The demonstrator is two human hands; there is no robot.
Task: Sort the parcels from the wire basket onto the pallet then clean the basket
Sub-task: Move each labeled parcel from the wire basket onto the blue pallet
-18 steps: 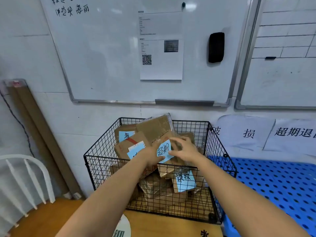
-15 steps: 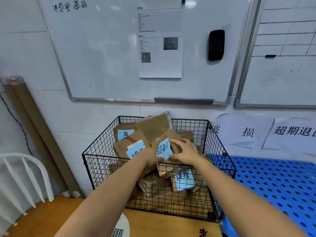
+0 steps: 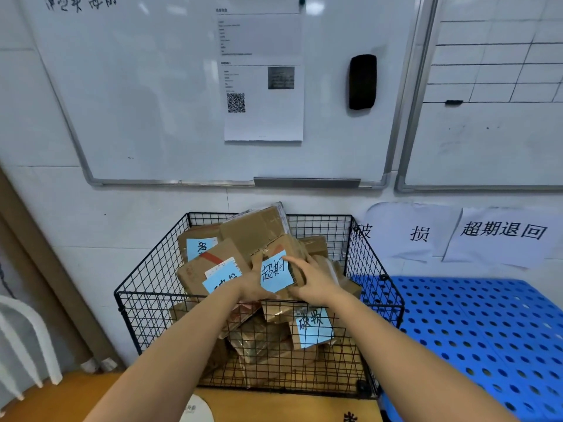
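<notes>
Head view shows both hands on one parcel [image 3: 275,275] at the top of the heap in the basket [image 3: 143,295], the one with a blue note reading 超期 facing the camera. The left hand [image 3: 251,286] holds its left edge, thumb up beside the note. The right hand [image 3: 315,280] wraps the right edge, fingers [image 3: 297,261] curled over the top corner. Neither hand holds anything else. The parcel lies directly between the two palms, tilted back against the boxes behind it, and its lower edge sits about level with the front rim.

The pallet [image 3: 487,330] lies to the right of the basket, just beside its right wall and lower than the rim. So the move probably has to go up first, then right, and the right hand leads. Two signs hang on the wall above the pallet, 破损 [image 3: 396,233] nearer and 超期退回 [image 3: 502,231] farther right. Going by the note, the farther one looks like the match.

More parcels fill the basket, so sorting is barely begun. The basket stands on a wooden worktop [image 3: 76,397] against a white wall, under a whiteboard [image 3: 167,86], with a white chair [image 3: 27,345] at the left.
</notes>
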